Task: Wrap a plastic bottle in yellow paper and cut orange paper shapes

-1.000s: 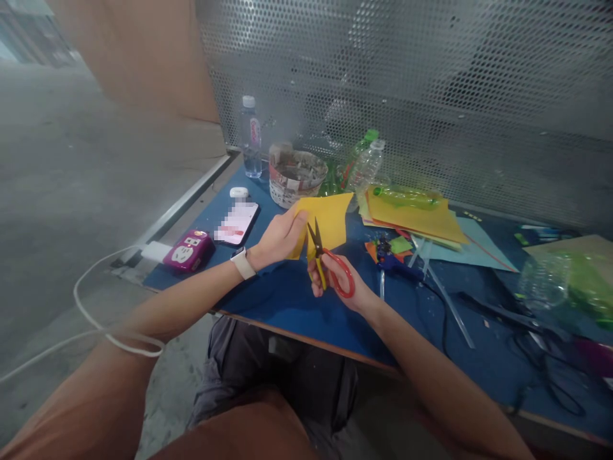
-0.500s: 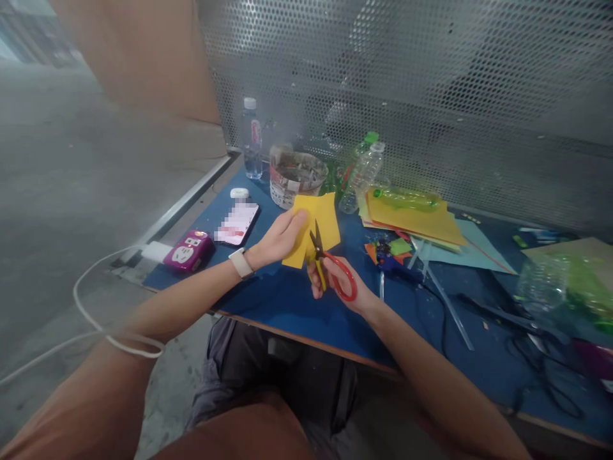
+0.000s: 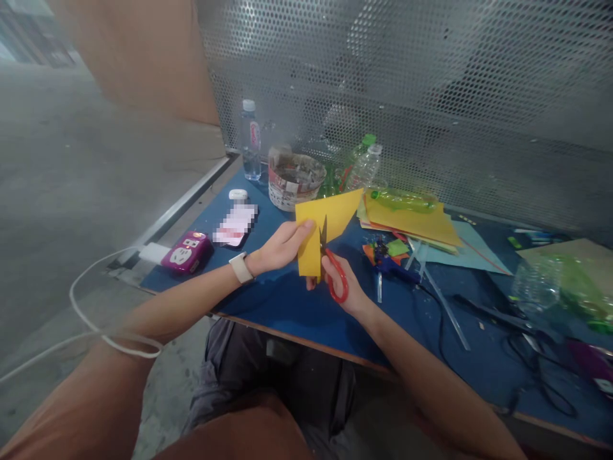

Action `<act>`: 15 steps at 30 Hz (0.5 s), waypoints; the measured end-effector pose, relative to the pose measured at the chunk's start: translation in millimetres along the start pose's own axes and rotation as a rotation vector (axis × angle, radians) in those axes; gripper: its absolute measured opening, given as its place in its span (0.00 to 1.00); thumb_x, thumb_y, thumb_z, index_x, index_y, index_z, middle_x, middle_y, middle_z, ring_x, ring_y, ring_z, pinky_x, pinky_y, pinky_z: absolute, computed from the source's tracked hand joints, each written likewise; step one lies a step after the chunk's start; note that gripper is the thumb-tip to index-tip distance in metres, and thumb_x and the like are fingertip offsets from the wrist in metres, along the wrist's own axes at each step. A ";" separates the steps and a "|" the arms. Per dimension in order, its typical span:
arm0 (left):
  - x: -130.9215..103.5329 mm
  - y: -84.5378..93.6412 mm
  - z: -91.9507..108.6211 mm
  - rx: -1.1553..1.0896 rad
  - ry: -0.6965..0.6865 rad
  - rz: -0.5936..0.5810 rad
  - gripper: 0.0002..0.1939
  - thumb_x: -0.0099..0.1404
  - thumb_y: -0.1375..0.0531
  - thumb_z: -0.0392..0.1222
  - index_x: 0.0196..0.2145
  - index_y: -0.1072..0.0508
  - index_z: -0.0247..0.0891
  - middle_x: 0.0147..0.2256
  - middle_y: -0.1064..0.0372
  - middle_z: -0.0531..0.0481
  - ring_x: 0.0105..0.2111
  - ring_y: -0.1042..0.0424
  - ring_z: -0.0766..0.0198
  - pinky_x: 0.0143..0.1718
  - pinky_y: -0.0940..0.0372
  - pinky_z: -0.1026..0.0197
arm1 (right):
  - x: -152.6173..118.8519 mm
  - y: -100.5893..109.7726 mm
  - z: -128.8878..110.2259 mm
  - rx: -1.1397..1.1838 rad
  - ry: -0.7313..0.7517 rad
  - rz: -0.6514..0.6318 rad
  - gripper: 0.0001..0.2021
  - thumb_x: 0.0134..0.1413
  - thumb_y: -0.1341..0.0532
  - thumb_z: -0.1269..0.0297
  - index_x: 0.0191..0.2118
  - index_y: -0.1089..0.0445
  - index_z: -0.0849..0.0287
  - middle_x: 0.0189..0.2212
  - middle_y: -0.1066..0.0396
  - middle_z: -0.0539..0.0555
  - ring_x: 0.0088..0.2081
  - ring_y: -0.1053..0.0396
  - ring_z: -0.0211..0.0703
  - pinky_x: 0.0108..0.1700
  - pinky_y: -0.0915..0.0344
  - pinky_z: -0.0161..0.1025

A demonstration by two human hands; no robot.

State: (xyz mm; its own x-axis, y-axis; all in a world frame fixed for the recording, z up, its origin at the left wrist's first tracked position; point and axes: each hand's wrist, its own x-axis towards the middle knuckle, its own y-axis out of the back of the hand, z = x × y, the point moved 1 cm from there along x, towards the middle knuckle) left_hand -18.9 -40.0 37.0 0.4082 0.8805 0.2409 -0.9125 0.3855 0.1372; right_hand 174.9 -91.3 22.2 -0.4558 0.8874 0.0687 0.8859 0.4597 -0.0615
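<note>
My left hand [image 3: 285, 245] pinches a sheet of yellow paper [image 3: 330, 207] by its left side, thumb on top. The paper is held up above the blue table. In my right hand [image 3: 348, 284] is a pair of scissors [image 3: 339, 276] with red handles and dark blades, fingers wrapped through the loops. The blades lie over the paper, pointing away from me, with a cut running up its lower part. Part of the scissors' lower handle is hidden behind the paper and my fingers.
A newspaper-covered basket [image 3: 294, 185] and a water bottle [image 3: 251, 140] stand at the back. A phone [image 3: 235, 225] and a purple power strip [image 3: 186, 252] lie left. To the right are coloured paper sheets [image 3: 416, 220], a blue glue gun [image 3: 397, 269], clear sticks [image 3: 447, 306] and plastic bottles [image 3: 539, 281].
The paper has turned and its right part now reaches farther up and right. The scissors have swung more upright, their blades shifted slightly right along the paper.
</note>
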 end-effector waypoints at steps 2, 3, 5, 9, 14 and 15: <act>-1.6 0.2 0.8 0.000 -0.002 -0.030 0.36 0.84 0.47 0.73 0.34 0.25 0.37 0.26 0.21 0.46 0.24 0.23 0.64 0.23 0.34 0.65 | -0.5 -2.1 -2.4 -0.046 0.003 0.014 0.32 0.71 0.34 0.25 0.36 0.26 0.53 0.25 0.24 0.53 0.29 0.24 0.48 0.39 0.26 0.45; -2.2 0.3 0.9 0.001 0.004 -0.053 0.35 0.84 0.46 0.72 0.36 0.24 0.37 0.27 0.20 0.45 0.24 0.22 0.62 0.23 0.32 0.65 | -0.5 -2.9 -2.7 -0.062 0.011 0.020 0.32 0.70 0.34 0.24 0.38 0.26 0.53 0.25 0.25 0.52 0.29 0.24 0.48 0.38 0.26 0.45; -2.8 0.6 1.1 0.015 0.018 -0.089 0.33 0.82 0.43 0.71 0.40 0.22 0.36 0.29 0.19 0.44 0.24 0.20 0.61 0.24 0.30 0.64 | -0.4 -3.8 -1.7 -0.085 0.026 0.029 0.33 0.68 0.34 0.23 0.40 0.25 0.53 0.24 0.26 0.51 0.29 0.24 0.49 0.37 0.27 0.45; -2.2 1.6 4.1 0.180 -0.042 -0.046 0.29 0.81 0.42 0.65 0.35 0.25 0.36 0.28 0.22 0.47 0.25 0.25 0.64 0.26 0.33 0.65 | 0.1 -3.9 1.5 -0.110 0.046 0.035 0.33 0.70 0.35 0.22 0.41 0.24 0.53 0.25 0.26 0.52 0.31 0.23 0.50 0.36 0.26 0.44; -0.2 1.9 7.9 0.330 -0.173 0.007 0.25 0.83 0.46 0.59 0.39 0.25 0.36 0.33 0.23 0.47 0.31 0.27 0.63 0.32 0.32 0.63 | 1.0 -3.7 3.0 -0.140 0.054 0.061 0.34 0.69 0.36 0.21 0.35 0.30 0.51 0.23 0.27 0.52 0.31 0.22 0.50 0.36 0.26 0.45; 0.2 1.9 7.8 0.341 -0.193 0.007 0.25 0.83 0.47 0.58 0.40 0.24 0.36 0.35 0.21 0.46 0.32 0.25 0.61 0.34 0.30 0.61 | 1.4 -3.7 3.4 -0.140 0.059 0.073 0.34 0.68 0.35 0.21 0.34 0.31 0.51 0.23 0.26 0.52 0.30 0.22 0.50 0.35 0.26 0.44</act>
State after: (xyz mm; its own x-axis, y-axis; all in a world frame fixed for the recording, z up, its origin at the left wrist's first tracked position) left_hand -20.3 -41.2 44.8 0.4298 0.8023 0.4143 -0.8666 0.2377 0.4387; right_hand 170.8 -91.7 19.1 -0.3875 0.9129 0.1278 0.9217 0.3814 0.0708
